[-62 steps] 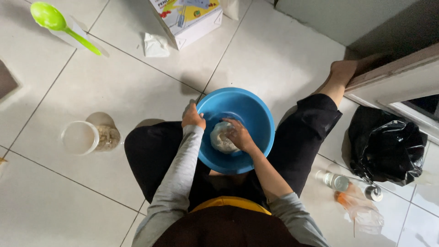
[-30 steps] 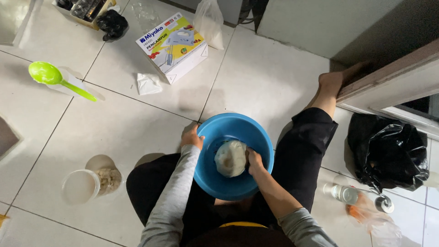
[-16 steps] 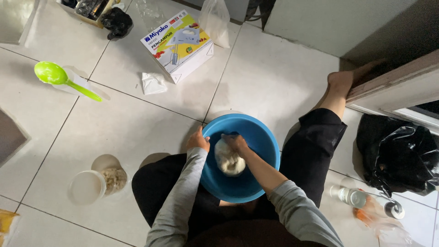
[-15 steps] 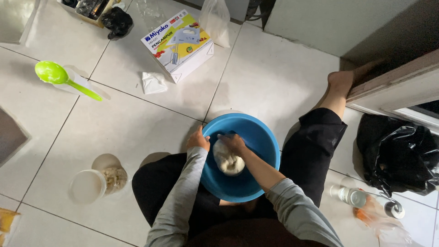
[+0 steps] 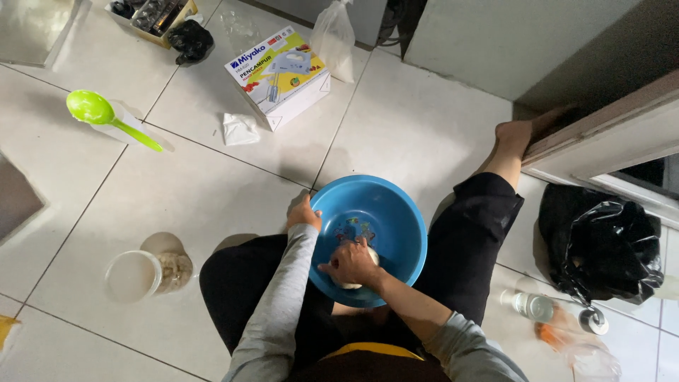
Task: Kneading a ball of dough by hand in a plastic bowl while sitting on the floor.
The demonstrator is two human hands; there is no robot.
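Pressed knuckles-down, the right hand closes its grip on the dough low in the bowl, which sits on the floor between the legs. Left hand clamps the rim, steadying it. Farther off lie a jar, ladle and box.

White-yellow-blue cardboard box on floor tiles, w/ clear plastic bag beside.

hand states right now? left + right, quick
Left hand: closed on the rim of the blue bowl.
Right hand: inside the bowl, pressing on the pale dough.
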